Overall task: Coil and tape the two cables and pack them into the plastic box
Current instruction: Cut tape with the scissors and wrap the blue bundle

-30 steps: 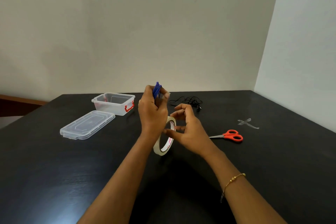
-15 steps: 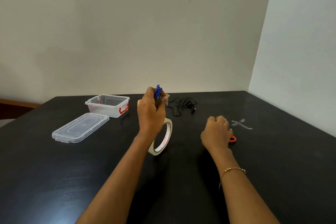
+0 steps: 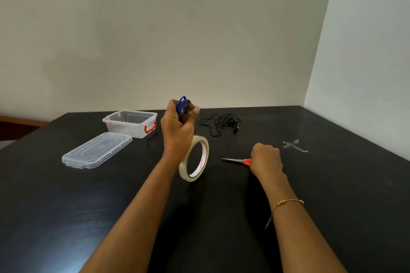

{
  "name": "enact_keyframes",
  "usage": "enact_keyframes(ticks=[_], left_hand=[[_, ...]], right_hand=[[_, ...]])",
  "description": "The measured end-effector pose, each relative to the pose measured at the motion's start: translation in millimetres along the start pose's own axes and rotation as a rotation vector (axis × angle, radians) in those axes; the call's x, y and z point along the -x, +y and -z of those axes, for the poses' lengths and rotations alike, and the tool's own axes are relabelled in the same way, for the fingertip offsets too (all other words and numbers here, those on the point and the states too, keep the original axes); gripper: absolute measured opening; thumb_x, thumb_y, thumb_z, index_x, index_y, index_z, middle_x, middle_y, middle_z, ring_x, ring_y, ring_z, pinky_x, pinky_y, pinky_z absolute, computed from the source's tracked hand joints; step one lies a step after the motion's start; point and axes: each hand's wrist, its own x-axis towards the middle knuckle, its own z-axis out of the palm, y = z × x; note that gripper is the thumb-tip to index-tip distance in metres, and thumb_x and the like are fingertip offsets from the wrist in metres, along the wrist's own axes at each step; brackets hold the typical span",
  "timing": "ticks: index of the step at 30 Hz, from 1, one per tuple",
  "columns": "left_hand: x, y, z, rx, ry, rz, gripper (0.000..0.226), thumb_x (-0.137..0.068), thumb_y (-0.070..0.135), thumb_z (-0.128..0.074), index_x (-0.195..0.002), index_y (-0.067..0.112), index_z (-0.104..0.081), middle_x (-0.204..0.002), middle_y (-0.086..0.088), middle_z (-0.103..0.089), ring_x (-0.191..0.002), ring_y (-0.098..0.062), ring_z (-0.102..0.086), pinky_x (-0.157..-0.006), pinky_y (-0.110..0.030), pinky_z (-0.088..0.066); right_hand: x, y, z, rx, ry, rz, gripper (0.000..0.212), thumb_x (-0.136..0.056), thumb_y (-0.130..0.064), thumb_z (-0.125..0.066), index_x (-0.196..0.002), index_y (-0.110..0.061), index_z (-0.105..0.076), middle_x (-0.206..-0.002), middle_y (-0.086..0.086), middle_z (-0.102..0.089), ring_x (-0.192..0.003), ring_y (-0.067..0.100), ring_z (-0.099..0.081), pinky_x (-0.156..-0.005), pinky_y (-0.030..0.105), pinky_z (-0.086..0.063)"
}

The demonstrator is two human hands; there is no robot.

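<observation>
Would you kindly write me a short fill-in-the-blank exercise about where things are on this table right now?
1. The left hand holds up a coiled cable whose colour is ____.
2. The right hand closes on the handles of the ____.
3. The lid lies on the table, ____ the plastic box.
4. The black cable lies ____ on the table.

Missing words: blue; scissors; off; uncoiled

Blue cable (image 3: pixel 183 105) at 12 o'clock, black cable (image 3: pixel 221 121) at 1 o'clock, see-through box (image 3: pixel 131 123) with red clips at 10 o'clock, red-handled scissors (image 3: pixel 240 160) at 3 o'clock, black table (image 3: pixel 66 206), gold bracelet (image 3: pixel 288 202)
</observation>
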Motion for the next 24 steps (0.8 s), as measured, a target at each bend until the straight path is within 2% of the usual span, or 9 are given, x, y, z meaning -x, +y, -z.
enact_keyframes(ticks=[4, 9, 13, 18, 21, 24], left_hand=[[0.1, -0.8, -0.9, -0.009, 0.014, -0.022, 0.018, -0.085, 0.006, -0.061, -0.09, 0.011, -0.045, -0.075, 0.013, -0.051, -0.064, 0.012, -0.053, -0.064, -0.002, -0.043], [-0.1, -2.5, -1.5, -0.031, 0.046, -0.032, 0.019, -0.084, 0.008, -0.062, -0.089, 0.013, -0.045, -0.073, 0.012, -0.052, -0.065, 0.008, -0.055, -0.064, -0.002, -0.043], [-1.7, -8.6, -2.2, -0.062, 0.084, -0.019, 0.02, -0.083, 0.013, -0.064, -0.092, 0.014, -0.046, -0.086, -0.001, -0.057, -0.068, -0.005, -0.054, -0.068, -0.001, -0.044], [-2.2, -9.7, -2.9, -0.061, 0.094, -0.019, 0.02, -0.083, 0.013, -0.064, -0.09, 0.016, -0.046, -0.085, 0.0, -0.057, -0.068, -0.006, -0.054, -0.067, -0.002, -0.044], [-2.2, -10.2, -3.1, -0.045, 0.095, -0.028, 0.02, -0.083, 0.013, -0.063, -0.089, 0.019, -0.045, -0.086, 0.001, -0.058, -0.07, -0.008, -0.055, -0.068, -0.004, -0.046], [-2.5, -11.7, -3.3, -0.049, 0.094, -0.032, 0.019, -0.084, 0.014, -0.063, -0.089, 0.019, -0.045, -0.088, 0.0, -0.059, -0.077, -0.016, -0.058, -0.07, -0.008, -0.047]], right_hand=[[2.7, -1.3, 0.9, 0.03, -0.016, 0.038, 0.022, -0.089, -0.015, -0.057, -0.11, -0.007, -0.056, -0.116, 0.014, -0.056, -0.11, 0.03, -0.051, -0.082, 0.033, -0.044], [4.4, -3.6, -1.7, 0.036, -0.036, 0.08, 0.026, -0.092, -0.017, -0.051, -0.116, -0.007, -0.05, -0.12, 0.015, -0.053, -0.116, 0.031, -0.041, -0.088, 0.035, -0.041], [-3.2, -9.0, -2.8, -0.098, -0.002, 0.168, 0.034, -0.096, -0.017, -0.042, -0.129, -0.013, -0.043, -0.126, 0.015, -0.049, -0.118, 0.032, -0.041, -0.093, 0.036, -0.036], [1.6, -14.1, 1.6, -0.321, -0.17, 0.277, 0.033, -0.096, -0.01, -0.04, -0.129, -0.009, -0.038, -0.119, 0.015, -0.052, -0.112, 0.028, -0.048, -0.095, 0.041, -0.045], [8.3, -13.6, 8.1, -0.451, -0.242, 0.333, 0.029, -0.097, -0.013, -0.04, -0.126, -0.011, -0.041, -0.114, 0.011, -0.054, -0.106, 0.022, -0.054, -0.089, 0.034, -0.048], [13.4, -14.6, 15.0, -0.576, -0.21, 0.408, 0.028, -0.095, -0.018, -0.046, -0.123, -0.013, -0.047, -0.09, -0.004, -0.054, -0.085, 0.009, -0.054, -0.074, 0.022, -0.044]])
